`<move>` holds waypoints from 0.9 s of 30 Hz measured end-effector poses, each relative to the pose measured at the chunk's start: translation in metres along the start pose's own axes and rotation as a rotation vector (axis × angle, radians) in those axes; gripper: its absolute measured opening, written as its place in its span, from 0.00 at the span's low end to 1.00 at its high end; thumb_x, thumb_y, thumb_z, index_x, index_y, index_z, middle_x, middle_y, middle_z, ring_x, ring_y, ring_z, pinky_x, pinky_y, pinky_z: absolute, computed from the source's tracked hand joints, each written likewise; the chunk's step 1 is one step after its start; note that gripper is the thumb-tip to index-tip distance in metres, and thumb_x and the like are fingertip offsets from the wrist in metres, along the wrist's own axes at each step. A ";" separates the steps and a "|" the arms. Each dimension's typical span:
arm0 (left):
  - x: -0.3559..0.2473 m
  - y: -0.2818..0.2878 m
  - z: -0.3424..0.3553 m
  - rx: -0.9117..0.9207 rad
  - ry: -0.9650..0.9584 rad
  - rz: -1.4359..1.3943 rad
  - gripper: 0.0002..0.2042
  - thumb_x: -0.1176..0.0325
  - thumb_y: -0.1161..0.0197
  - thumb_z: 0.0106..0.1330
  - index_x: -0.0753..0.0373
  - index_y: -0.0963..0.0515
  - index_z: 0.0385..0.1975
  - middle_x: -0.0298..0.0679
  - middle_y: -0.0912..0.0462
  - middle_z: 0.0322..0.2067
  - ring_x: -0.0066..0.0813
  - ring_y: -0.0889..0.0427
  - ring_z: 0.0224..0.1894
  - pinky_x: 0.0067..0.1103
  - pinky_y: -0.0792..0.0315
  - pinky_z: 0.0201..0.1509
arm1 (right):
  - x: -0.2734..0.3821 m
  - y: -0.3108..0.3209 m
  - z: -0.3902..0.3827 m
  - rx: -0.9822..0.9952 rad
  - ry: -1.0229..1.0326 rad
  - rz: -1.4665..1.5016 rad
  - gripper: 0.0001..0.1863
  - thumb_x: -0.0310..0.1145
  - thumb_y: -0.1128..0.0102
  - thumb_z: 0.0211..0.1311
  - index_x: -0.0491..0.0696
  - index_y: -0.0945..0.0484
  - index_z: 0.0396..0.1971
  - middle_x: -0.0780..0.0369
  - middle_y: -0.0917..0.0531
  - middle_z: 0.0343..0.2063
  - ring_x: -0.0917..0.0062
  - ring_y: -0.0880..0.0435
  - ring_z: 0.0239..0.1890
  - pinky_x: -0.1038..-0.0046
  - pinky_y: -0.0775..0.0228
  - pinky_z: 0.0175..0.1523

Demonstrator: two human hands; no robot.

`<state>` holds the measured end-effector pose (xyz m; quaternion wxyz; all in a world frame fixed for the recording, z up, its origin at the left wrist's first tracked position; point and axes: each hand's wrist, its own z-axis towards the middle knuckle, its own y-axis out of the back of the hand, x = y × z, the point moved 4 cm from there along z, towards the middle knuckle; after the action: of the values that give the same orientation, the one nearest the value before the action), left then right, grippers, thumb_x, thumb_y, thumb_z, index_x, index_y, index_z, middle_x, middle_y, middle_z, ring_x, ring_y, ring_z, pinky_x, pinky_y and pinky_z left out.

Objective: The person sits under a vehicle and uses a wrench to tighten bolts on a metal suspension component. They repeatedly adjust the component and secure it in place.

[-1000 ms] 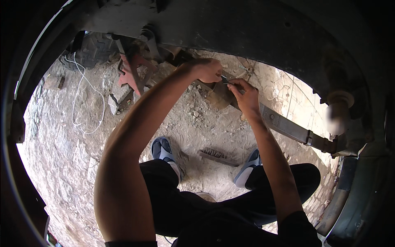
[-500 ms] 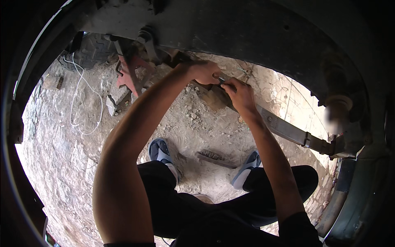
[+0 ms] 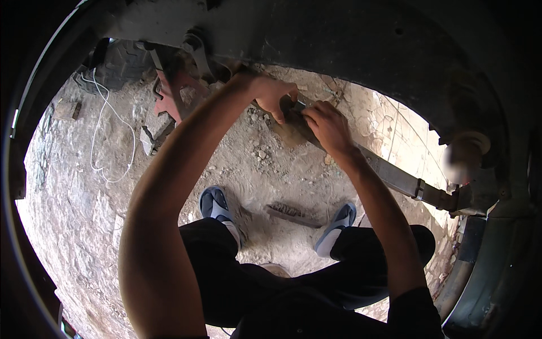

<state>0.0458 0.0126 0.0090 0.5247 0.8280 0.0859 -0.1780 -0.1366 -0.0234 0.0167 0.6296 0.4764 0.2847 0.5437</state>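
both hands at the upper end of a leaf spring (image 3: 395, 178) under a vehicle

the flat steel spring slants from the lower right up to the dark underbody (image 3: 339, 45); the left hand (image 3: 275, 96) curls its fingers together over its tip, the right hand (image 3: 327, 127) clamps the blade just below, both arms stretched forward. overhead room is tight; open dirt ground (image 3: 265, 164), a brush (image 3: 291, 213) and a white cord (image 3: 107, 133) lie below.

Bright sunlit ground, deep shadow overhead, dark fisheye rim, edges bent
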 end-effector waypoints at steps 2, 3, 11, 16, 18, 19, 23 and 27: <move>0.000 -0.002 -0.004 0.010 0.005 0.070 0.44 0.47 0.25 0.49 0.51 0.38 0.66 0.45 0.25 0.59 0.47 0.28 0.63 0.37 0.33 0.63 | 0.000 -0.001 -0.003 0.045 0.047 -0.062 0.08 0.28 0.32 0.53 0.49 0.19 0.35 0.62 0.22 0.32 0.68 0.19 0.38 0.67 0.24 0.42; -0.005 0.001 -0.011 0.005 0.019 0.119 0.46 0.46 0.24 0.48 0.51 0.39 0.68 0.45 0.27 0.60 0.46 0.30 0.64 0.37 0.34 0.64 | -0.001 -0.002 -0.006 0.068 0.072 -0.093 0.09 0.27 0.32 0.53 0.49 0.19 0.35 0.63 0.22 0.32 0.68 0.19 0.38 0.67 0.24 0.41; -0.008 -0.007 -0.008 -0.117 -0.080 0.341 0.47 0.47 0.23 0.45 0.54 0.37 0.67 0.37 0.30 0.63 0.38 0.34 0.67 0.37 0.44 0.70 | -0.005 -0.005 -0.015 -0.011 0.186 -0.085 0.09 0.26 0.33 0.54 0.49 0.18 0.36 0.64 0.24 0.28 0.72 0.21 0.34 0.70 0.26 0.37; -0.003 -0.012 -0.005 -0.166 -0.125 0.366 0.45 0.47 0.24 0.47 0.54 0.36 0.66 0.38 0.28 0.60 0.39 0.32 0.65 0.37 0.43 0.69 | -0.003 0.000 -0.010 0.026 0.235 -0.060 0.11 0.24 0.35 0.54 0.49 0.17 0.38 0.64 0.24 0.28 0.72 0.22 0.33 0.70 0.27 0.37; -0.004 -0.013 -0.007 -0.177 -0.138 0.364 0.45 0.47 0.25 0.47 0.54 0.36 0.66 0.38 0.28 0.60 0.39 0.32 0.65 0.37 0.43 0.69 | 0.003 -0.002 -0.002 0.019 0.265 -0.049 0.12 0.23 0.36 0.53 0.48 0.17 0.39 0.63 0.24 0.28 0.72 0.22 0.33 0.69 0.27 0.37; -0.004 -0.012 -0.008 -0.183 -0.145 0.363 0.45 0.47 0.25 0.47 0.54 0.36 0.66 0.38 0.28 0.60 0.39 0.32 0.65 0.36 0.43 0.69 | 0.001 0.001 -0.004 0.067 0.256 -0.068 0.13 0.24 0.37 0.54 0.48 0.18 0.40 0.63 0.24 0.30 0.71 0.22 0.35 0.69 0.26 0.40; 0.003 -0.017 -0.005 -0.215 -0.174 0.372 0.48 0.45 0.24 0.46 0.55 0.39 0.68 0.39 0.29 0.60 0.37 0.33 0.65 0.35 0.44 0.69 | -0.007 0.003 -0.012 0.152 0.265 -0.102 0.15 0.25 0.39 0.54 0.49 0.18 0.43 0.63 0.24 0.33 0.70 0.21 0.41 0.67 0.26 0.45; -0.001 -0.017 -0.002 -0.182 -0.155 0.392 0.46 0.46 0.25 0.47 0.55 0.38 0.68 0.39 0.30 0.62 0.39 0.33 0.66 0.35 0.43 0.69 | -0.008 -0.004 -0.011 0.139 0.210 -0.062 0.16 0.25 0.39 0.55 0.49 0.19 0.45 0.62 0.24 0.33 0.69 0.22 0.41 0.66 0.26 0.45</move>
<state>0.0401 0.0220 -0.0040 0.6270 0.7619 -0.1016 -0.1271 -0.1462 -0.0277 0.0075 0.5783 0.4503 0.4005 0.5499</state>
